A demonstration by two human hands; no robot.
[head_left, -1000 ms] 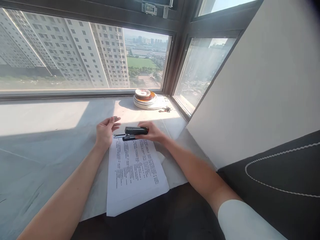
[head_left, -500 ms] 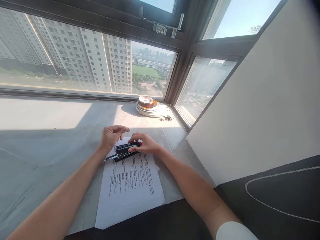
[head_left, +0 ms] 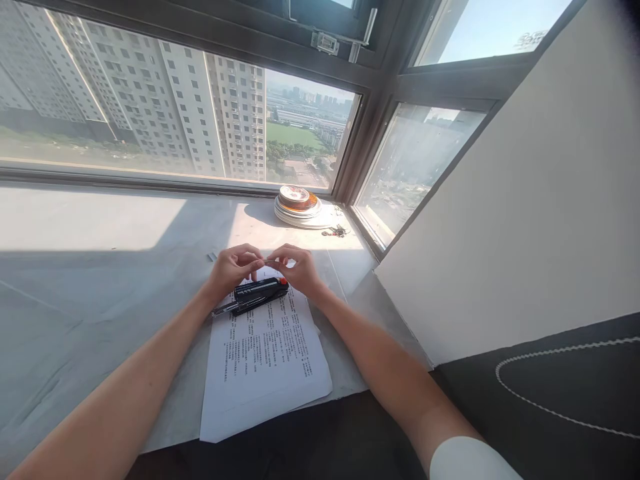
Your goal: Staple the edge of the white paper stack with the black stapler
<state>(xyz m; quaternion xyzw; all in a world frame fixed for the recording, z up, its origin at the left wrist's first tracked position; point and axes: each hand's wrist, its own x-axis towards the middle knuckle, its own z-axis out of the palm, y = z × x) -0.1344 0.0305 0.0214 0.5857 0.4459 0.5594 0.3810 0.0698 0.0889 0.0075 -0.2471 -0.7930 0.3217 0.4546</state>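
My left hand [head_left: 235, 268] and my right hand [head_left: 299, 268] meet above the top of the papers, fingertips nearly touching. Between them they pinch a small thin strip of staples [head_left: 269, 261], mostly covered by the fingers. Just below lies a black stapler [head_left: 260, 293] with a red part at its right end, and a metal piece sticks out of its left end. It rests, with neither hand on it, on printed sheets of paper [head_left: 270, 373] stacked a little unevenly. Left of my left hand, small grey strips [head_left: 212, 257] lie on the sill.
A stack of plates [head_left: 299, 212] stands in the far corner by the window, with a bunch of keys [head_left: 336, 231] near it. The stone sill [head_left: 100, 320] ends at a front edge below the papers. A white wall [head_left: 525, 200] slants along the right.
My right hand has let go of the stapler and come up to my left hand, where both now pinch the small strip. The stapler stays on the papers. The view has shifted slightly.
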